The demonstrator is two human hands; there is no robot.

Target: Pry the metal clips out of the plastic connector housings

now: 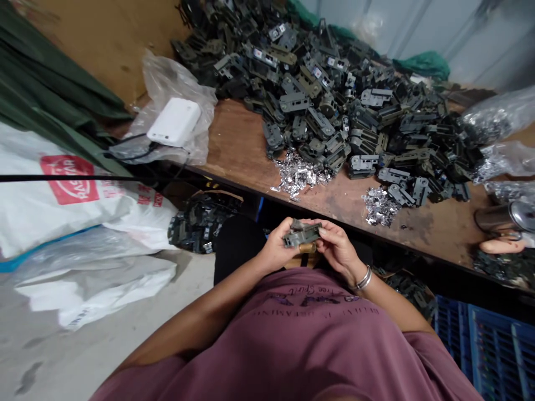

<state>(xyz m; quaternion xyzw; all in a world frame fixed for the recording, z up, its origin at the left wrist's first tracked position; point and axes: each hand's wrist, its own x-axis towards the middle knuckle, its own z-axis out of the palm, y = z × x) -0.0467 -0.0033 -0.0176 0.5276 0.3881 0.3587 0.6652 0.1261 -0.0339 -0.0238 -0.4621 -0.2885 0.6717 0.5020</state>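
Observation:
Just above my lap, a grey-green part (301, 236) with a brass-coloured cylinder on its lower side is held between both hands. My left hand (276, 249) grips its left end, fingers wrapped round it. At the other end my right hand (337, 248) pinches it; a silver bangle circles that wrist. On the brown table (234, 139) beyond lies a large heap of similar dark parts (309, 83). Two small piles of shiny metal pieces, one on the left (298, 174) and one on the right (380, 206), rest near the table's front edge.
A white box (174, 122) lies on clear plastic at the table's left. White sacks (83, 195) and a container of dark parts (203, 223) stand left, below the table. At the right are a metal cup (497, 217), another person's fingers (504, 246) and blue crates (497, 345).

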